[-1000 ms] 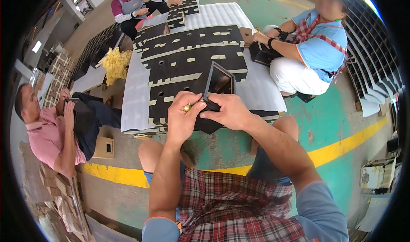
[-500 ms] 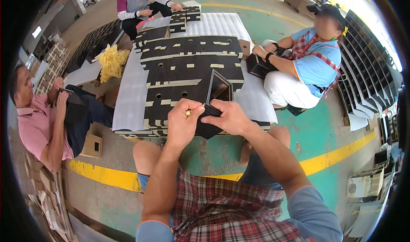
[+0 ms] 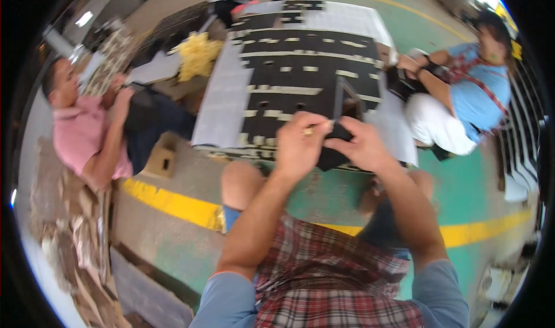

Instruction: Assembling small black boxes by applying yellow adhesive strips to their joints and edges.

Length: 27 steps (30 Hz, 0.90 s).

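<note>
An open-topped black box [image 3: 330,159] is tilted in front of me at the near edge of the worktop. My right hand [image 3: 364,144] grips it by the right side, thumb and fingers closed round a corner. At the corner facing it, my left hand [image 3: 296,144] is closed in a pinch. A small yellowish wad [image 3: 308,131], perhaps crumpled tape, shows between its fingers. Beyond both hands, several black boxes [image 3: 277,99] stand in rows, bearing short strips of pale tape. Motion blur softens the fingertips.
A white sheet [image 3: 219,117] lies under the boxes. A yellow heap of crumpled strips [image 3: 198,56] sits to the far left. Co-workers sit left, right and at the far end, hands on black pieces. A small cardboard box [image 3: 160,159] stands on the floor at left.
The whole view has swung, so the scene sits further right and higher. My hands remain on the black box, with the yellowish wad still in my left fingers.
</note>
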{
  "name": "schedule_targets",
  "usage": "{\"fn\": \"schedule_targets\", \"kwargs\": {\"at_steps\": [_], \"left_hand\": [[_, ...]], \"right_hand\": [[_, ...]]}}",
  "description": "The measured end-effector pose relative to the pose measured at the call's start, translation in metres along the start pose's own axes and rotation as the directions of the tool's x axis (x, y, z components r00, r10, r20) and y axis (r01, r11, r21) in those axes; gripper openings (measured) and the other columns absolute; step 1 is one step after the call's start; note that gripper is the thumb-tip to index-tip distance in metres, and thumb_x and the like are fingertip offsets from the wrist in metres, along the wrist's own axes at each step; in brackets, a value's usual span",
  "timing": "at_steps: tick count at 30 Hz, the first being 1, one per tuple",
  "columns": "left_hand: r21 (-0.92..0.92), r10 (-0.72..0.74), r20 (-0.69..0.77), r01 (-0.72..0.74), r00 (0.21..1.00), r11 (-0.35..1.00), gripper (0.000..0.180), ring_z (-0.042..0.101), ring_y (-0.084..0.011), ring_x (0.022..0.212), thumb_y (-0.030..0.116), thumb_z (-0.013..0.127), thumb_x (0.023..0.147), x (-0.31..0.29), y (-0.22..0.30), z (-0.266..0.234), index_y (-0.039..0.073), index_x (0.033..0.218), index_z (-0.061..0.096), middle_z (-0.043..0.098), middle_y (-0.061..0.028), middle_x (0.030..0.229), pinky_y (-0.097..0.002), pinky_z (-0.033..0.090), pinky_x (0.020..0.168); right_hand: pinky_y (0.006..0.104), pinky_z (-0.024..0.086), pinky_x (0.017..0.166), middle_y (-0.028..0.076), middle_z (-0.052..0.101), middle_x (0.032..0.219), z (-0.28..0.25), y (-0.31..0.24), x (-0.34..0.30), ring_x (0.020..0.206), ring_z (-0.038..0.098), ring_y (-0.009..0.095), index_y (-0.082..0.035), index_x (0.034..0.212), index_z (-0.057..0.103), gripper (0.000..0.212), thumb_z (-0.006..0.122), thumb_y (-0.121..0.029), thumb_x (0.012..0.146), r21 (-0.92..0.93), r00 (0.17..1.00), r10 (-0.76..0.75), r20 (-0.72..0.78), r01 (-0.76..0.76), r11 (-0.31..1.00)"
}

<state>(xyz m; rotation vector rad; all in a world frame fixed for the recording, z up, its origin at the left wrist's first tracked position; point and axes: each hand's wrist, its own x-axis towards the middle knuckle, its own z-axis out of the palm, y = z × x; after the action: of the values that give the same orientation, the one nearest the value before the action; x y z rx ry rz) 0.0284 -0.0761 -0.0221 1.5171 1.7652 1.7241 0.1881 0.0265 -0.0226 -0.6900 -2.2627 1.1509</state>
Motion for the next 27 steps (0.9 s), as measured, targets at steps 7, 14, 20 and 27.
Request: {"fn": "schedule_targets", "kwargs": {"at_steps": [7,14,20,27], "left_hand": [[-0.205,-0.293,0.072,0.301,0.953,0.931,0.012,0.067,-0.0106,0.089,0.005,0.069,0.096,-0.005,0.002,0.004,-0.002,0.105,0.075,0.076,-0.0059,0.101,-0.0263,0.054,0.083],[-0.313,-0.279,0.046,0.279,0.959,0.908,0.016,0.068,-0.0115,0.091,0.010,0.072,0.096,-0.004,-0.012,-0.006,-0.002,0.106,0.075,0.077,-0.0071,0.100,-0.0289,0.054,0.084],[-0.388,-0.376,0.031,0.358,0.926,0.849,0.009,0.065,-0.0102,0.088,0.009,0.072,0.097,0.000,-0.018,-0.026,0.000,0.100,0.074,0.073,-0.0031,0.093,-0.0281,0.053,0.080],[-0.648,-0.340,0.028,0.276,0.940,0.710,0.012,0.061,-0.0092,0.092,0.013,0.072,0.101,0.011,-0.021,-0.032,0.002,0.104,0.069,0.071,-0.0027,0.101,-0.0252,0.048,0.087]], "right_hand": [[0.0406,0.055,0.071,0.015,0.071,0.087,-0.009,-0.003,-0.011,0.078,0.071,0.033,-0.007,0.109,0.069,0.036,0.084,-0.031,0.086,0.018,1.000,0.008,0.022,-0.008,1.000],[0.0390,0.057,0.073,0.014,0.074,0.090,-0.002,-0.004,-0.006,0.082,0.074,0.032,-0.004,0.111,0.069,0.040,0.082,-0.035,0.089,0.009,0.997,0.042,0.072,-0.043,0.999],[0.0439,0.055,0.072,0.018,0.070,0.089,0.011,0.003,0.007,0.082,0.070,0.036,-0.005,0.113,0.068,0.045,0.081,-0.041,0.089,-0.123,0.994,-0.105,-0.044,0.099,0.988],[0.0384,0.056,0.074,0.016,0.074,0.095,-0.014,0.004,0.007,0.082,0.073,0.031,-0.006,0.111,0.068,0.040,0.083,-0.035,0.088,0.103,0.994,0.000,-0.111,0.011,0.995]]}}
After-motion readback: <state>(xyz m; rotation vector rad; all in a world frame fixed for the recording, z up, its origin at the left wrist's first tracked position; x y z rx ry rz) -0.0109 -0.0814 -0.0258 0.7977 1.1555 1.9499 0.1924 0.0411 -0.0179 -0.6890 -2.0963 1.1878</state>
